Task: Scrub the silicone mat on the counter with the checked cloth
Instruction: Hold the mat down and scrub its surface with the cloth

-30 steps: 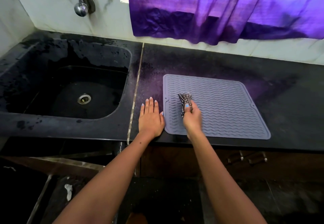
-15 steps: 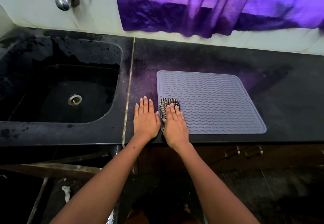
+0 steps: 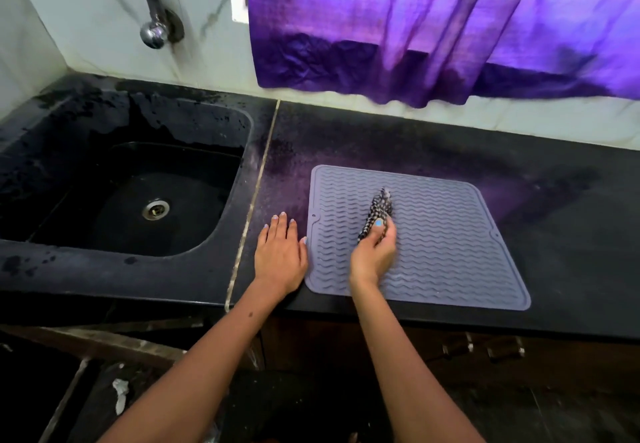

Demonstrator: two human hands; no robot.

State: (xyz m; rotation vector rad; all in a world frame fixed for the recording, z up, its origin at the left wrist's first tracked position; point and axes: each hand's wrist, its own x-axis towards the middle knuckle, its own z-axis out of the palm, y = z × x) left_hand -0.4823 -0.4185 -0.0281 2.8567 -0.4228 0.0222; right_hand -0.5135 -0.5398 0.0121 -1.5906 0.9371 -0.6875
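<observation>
A grey silicone mat (image 3: 450, 234) with wavy ridges lies flat on the black counter (image 3: 571, 252). My right hand (image 3: 372, 255) rests on the mat's left half, gripping a bunched black-and-white checked cloth (image 3: 379, 208) whose free end pokes up and away from the fingers onto the mat. Flat on the counter lies my left hand (image 3: 280, 252), fingers together, its thumb side touching the mat's left edge.
A black sink (image 3: 131, 200) with a metal drain is set into the counter at the left, under a chrome tap (image 3: 152, 30). A purple curtain (image 3: 433, 26) hangs over the back wall. Cabinet handles (image 3: 485, 347) show below the counter's front edge.
My right hand went from pressing the cloth flat at the mat's near-left corner to gripping it bunched and pushing it farther onto the mat. The left hand stayed beside the mat.
</observation>
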